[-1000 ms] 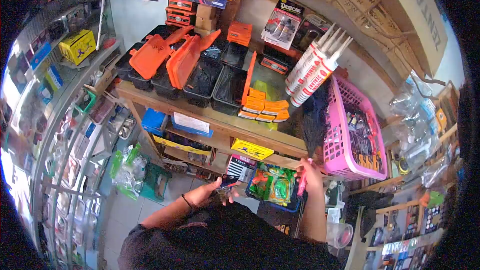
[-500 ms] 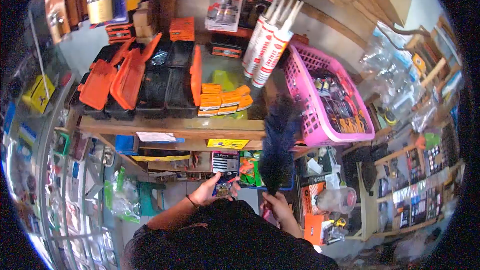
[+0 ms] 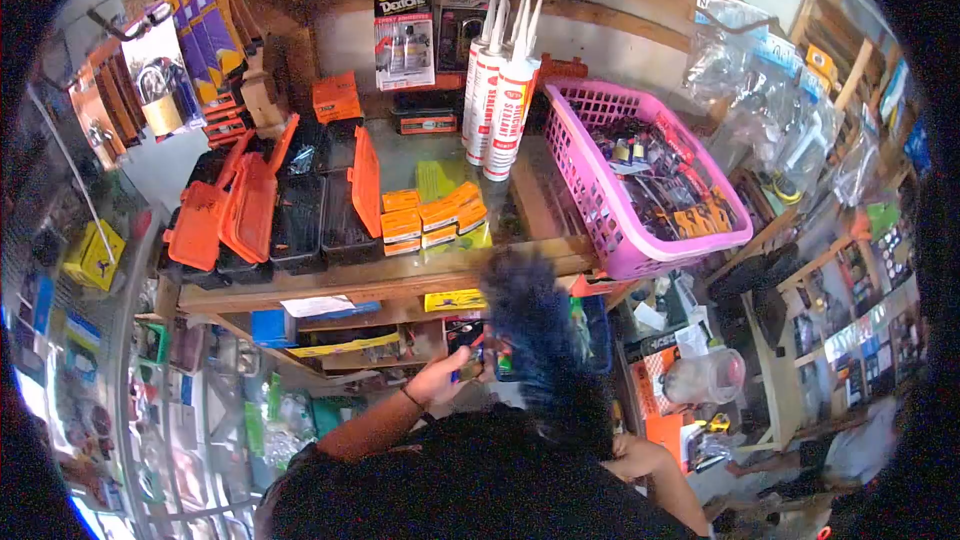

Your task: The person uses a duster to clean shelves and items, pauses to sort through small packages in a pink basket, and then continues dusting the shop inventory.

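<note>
A dark blue feather duster point(image 3: 530, 315) stands in front of my chest, its fluffy top reaching the front edge of the glass-topped counter point(image 3: 400, 285). My right hand point(image 3: 638, 460) is low at the right, fingers curled round its handle, which is mostly hidden. At the left, my left hand point(image 3: 440, 377) is closed on a small packet point(image 3: 468, 372), too blurred to read, just below the shelf under the counter. Small orange boxes point(image 3: 430, 220) lie on the glass above it, beside black bins with orange lids point(image 3: 245, 205).
White silicone sealant tubes point(image 3: 510, 120) stand upright behind the orange boxes. A pink basket point(image 3: 590, 190) full of small packaged goods sits at the counter's right. Packaged padlocks point(image 3: 160, 105) hang at upper left. A clear tub point(image 3: 705, 377) stands lower right, with glass shelving along the left.
My right hand has moved down and right, and the duster's top has swung left and is lower. My left hand still holds the packet. The view has shifted slightly.
</note>
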Demonstrator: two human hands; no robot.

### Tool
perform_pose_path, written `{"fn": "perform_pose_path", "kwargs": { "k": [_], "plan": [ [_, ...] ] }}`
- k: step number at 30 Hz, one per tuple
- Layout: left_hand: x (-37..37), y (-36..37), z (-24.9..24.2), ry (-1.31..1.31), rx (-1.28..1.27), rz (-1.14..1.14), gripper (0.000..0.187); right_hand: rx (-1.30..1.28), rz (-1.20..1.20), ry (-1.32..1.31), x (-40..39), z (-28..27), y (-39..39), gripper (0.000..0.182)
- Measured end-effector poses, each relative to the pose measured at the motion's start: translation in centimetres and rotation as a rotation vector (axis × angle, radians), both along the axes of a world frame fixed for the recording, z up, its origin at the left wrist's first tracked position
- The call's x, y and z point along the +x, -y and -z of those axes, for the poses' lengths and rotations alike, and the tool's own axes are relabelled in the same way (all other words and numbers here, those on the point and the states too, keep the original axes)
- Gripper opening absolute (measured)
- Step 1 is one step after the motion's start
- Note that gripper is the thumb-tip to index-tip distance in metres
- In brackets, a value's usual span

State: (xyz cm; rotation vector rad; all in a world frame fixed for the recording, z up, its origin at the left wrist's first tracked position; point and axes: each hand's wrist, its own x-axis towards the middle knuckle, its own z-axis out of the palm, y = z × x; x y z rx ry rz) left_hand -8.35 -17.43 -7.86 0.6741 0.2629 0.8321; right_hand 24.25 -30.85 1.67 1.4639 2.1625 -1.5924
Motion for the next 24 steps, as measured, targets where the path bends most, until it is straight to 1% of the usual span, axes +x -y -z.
{"fn": "perform_pose_path", "kwargs": {
  "k": [1, 2, 3, 4, 5, 6, 7, 8, 9, 10, 11, 12, 13, 15, 16, 17, 19, 20, 21, 22, 23, 24],
  "plan": [
    [0.4, -0.1, -1.3, -0.053, 0.007, 0.003, 0.049, 0.005, 0.001, -0.018, -0.8, -0.3, -0.3, 0.051],
    [1.1, 0.3, -2.8, -0.158, -0.050, -0.077, 0.050, -0.025, 0.091, -0.067, -1.7, -0.5, -0.6, 0.052],
    [1.4, -0.1, -3.7, -0.174, -0.044, -0.076, 0.050, -0.057, 0.181, -0.114, -2.3, -0.4, -0.7, 0.052],
    [1.6, -0.5, -4.3, -0.102, -0.111, -0.057, 0.052, 0.078, 0.137, 0.015, -2.6, 0.6, -1.2, 0.047],
    [2.0, -1.0, -5.2, -0.026, -0.179, -0.039, 0.054, 0.083, 0.136, 0.007, -3.2, 0.5, -1.4, 0.047],
    [2.6, -1.2, -6.9, -0.044, -0.222, -0.140, 0.067, -0.027, 0.287, -0.142, -4.6, -0.7, -2.0, 0.043],
    [2.4, -2.1, -7.6, -0.046, -0.216, -0.146, 0.067, -0.140, 0.434, -0.292, -5.9, -1.7, -2.4, 0.040],
    [2.0, -2.9, -8.2, 0.142, -0.141, -0.021, 0.072, -0.131, 0.563, -0.452, -6.9, -2.2, -2.6, 0.035],
    [1.7, -3.7, -8.9, 0.327, -0.065, 0.106, 0.076, -0.132, 0.557, -0.457, -7.1, -2.3, -3.0, 0.035],
    [1.6, -4.5, -9.4, 0.321, -0.066, 0.103, 0.076, -0.105, 0.618, -0.522, -7.3, -2.2, -3.4, 0.034],
    [1.6, -5.4, -9.8, 0.239, -0.021, 0.072, 0.080, -0.077, 0.684, -0.588, -7.4, -1.9, -3.7, 0.033],
    [1.7, -6.2, -10.3, 0.158, 0.023, 0.044, 0.084, -0.011, 0.759, -0.567, -7.0, 0.9, -3.7, 0.031],
    [2.0, -7.1, -10.7, 0.155, 0.020, 0.051, 0.084, -0.012, 0.767, -0.570, -7.1, 0.9, -3.7, 0.031],
    [2.7, -8.8, -11.5, 0.194, -0.027, 0.073, 0.078, -0.065, 0.712, -0.465, -7.2, 0.7, -3.9, 0.026],
    [3.0, -9.3, -12.3, 0.286, -0.144, 0.088, 0.073, -0.115, 0.664, -0.441, -7.3, 0.8, -3.9, 0.020],
    [4.1, -9.5, -13.3, 0.168, -0.118, -0.038, 0.069, -0.115, 0.672, -0.441, -7.5, 1.2, -3.9, 0.020],
    [5.3, -11.5, -12.4, 0.241, -0.176, -0.110, 0.069, -0.015, 0.821, -0.496, -8.0, 2.5, -3.9, 0.016],
    [5.6, -12.4, -12.1, 0.203, -0.165, -0.050, 0.068, 0.007, 0.892, -0.570, -8.2, 3.2, -4.1, 0.016],
    [5.8, -12.8, -12.7, 0.165, -0.154, 0.009, 0.067, 0.008, 0.898, -0.564, -8.5, 3.7, -4.5, 0.016],
    [5.9, -12.3, -14.4, -0.094, -0.247, -0.105, 0.064, 0.016, 0.929, -0.615, -8.8, 4.1, -4.8, 0.016],
    [6.3, -13.2, -14.0, -0.089, -0.256, -0.103, 0.064, 0.020, 0.958, -0.665, -8.8, 4.3, -4.9, 0.017],
    [6.7, -14.4, -12.8, 0.124, -0.142, 0.087, 0.062, 0.034, 0.837, -0.544, -8.5, 3.3, -5.4, 0.018]
  ]
}}
